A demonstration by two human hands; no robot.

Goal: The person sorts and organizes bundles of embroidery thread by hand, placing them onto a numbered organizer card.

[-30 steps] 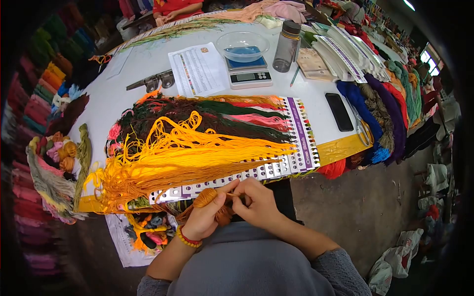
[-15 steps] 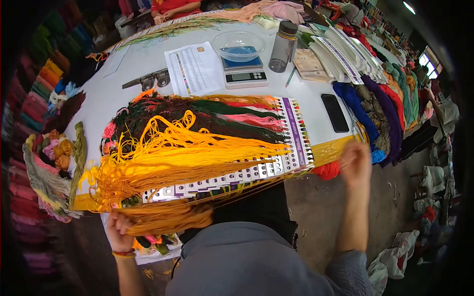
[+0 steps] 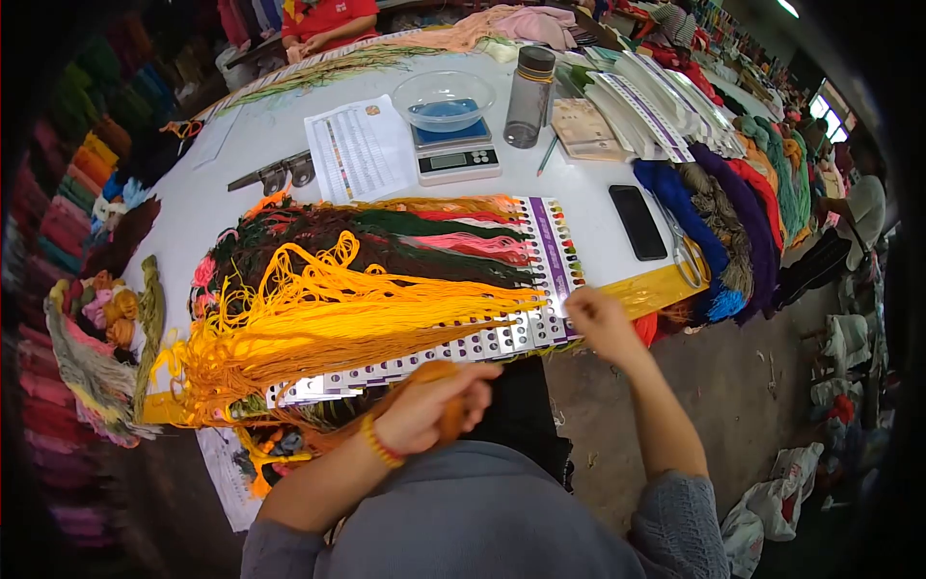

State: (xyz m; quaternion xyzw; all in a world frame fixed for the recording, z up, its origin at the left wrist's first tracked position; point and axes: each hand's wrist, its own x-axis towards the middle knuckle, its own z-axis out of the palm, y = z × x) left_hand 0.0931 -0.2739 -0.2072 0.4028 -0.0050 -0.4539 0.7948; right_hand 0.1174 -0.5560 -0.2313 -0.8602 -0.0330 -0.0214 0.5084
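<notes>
Near my body at the table's front edge, my left hand [image 3: 439, 407] is closed round a hank of brown-orange thread, its forefinger pointing right. My right hand [image 3: 600, 323] is at the right end of the thread cards, fingers pinched; whatever they hold is too small to name. Between and beyond the hands lie white and purple cards [image 3: 552, 253] with rows of holes. Yellow thread [image 3: 386, 294] runs left from them in long bundles, with brown-orange thread [image 3: 357, 349] along the near side and dark green, pink and dark red threads behind.
Beyond the threads are a printed sheet [image 3: 359, 145], a scale [image 3: 458, 162] under a clear bowl [image 3: 444, 101], and a bottle [image 3: 530, 101]. A phone [image 3: 638, 223], scissors [image 3: 687, 261] and coloured hanks [image 3: 748, 217] lie right. A person in red [image 3: 333, 24] is across the table.
My left hand has moved right and closer to my body with the brown-orange hank. My right hand has moved left to the ends of the cards. The view has shifted slightly.
</notes>
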